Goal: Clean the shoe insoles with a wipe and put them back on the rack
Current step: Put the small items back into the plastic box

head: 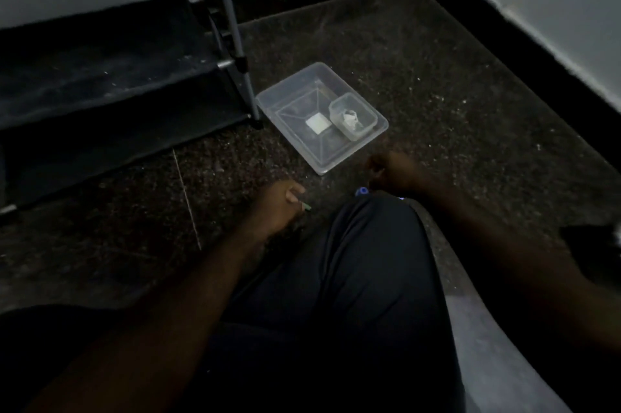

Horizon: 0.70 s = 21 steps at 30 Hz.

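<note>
The picture is dark. My left hand (280, 207) hovers low over the floor in front of my knee, fingers curled, with a small green thing (307, 207) sticking out at the fingertips. My right hand (393, 170) is blurred, curled just beyond the knee above a small blue object (362, 191); what it holds is unclear. The black shoe rack (100, 86) stands at the left, its shelves bare where I can see them. A clear tray (322, 162) ahead holds a folded white wipe (317, 123) and a small clear tub (368, 117) with a crumpled wipe inside. No insole is visible.
The rack's grey metal post (235, 39) stands right beside the tray. Dark speckled floor stretches to a black skirting and pale wall (554, 9) at the right. My dark-trousered leg (353, 295) fills the lower middle, with a grey curved surface (470, 311) alongside it.
</note>
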Each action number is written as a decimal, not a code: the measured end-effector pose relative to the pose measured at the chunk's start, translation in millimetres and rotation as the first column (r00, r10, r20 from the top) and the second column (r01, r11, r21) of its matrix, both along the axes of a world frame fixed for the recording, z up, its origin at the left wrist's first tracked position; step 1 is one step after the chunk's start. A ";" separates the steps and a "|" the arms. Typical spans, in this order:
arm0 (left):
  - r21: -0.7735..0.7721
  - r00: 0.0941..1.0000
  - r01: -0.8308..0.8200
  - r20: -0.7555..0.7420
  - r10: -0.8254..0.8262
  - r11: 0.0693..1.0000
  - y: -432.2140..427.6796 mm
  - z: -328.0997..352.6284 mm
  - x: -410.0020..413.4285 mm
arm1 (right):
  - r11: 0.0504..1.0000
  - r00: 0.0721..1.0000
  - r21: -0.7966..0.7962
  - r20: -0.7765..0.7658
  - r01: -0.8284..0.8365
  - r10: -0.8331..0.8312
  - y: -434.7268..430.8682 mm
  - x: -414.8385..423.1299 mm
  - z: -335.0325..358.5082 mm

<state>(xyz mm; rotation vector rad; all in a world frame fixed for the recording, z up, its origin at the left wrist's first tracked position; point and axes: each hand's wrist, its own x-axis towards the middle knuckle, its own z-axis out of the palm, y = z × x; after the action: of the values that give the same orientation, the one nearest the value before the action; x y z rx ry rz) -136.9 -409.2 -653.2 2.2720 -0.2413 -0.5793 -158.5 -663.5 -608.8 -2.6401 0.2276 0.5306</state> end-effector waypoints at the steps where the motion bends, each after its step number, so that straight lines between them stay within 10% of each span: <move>1: 0.000 1.000 0.006 0.001 -0.006 1.000 -3.4 -2.3 0.3 | 1.000 1.000 -0.015 -0.025 -0.015 0.015 -5.5 -3.6 -6.3; 21: 0.028 0.925 0.379 -0.010 -0.379 0.925 -105.7 -36.7 25.3 | 0.991 0.990 0.093 0.109 -0.096 0.086 -23.8 -11.5 -70.7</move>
<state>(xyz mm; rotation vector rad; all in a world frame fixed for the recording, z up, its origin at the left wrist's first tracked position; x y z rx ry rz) -111.6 -514.9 -689.9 2.2639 -0.6854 -0.7892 -170.0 -687.2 -679.5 -2.5829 0.0479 0.4198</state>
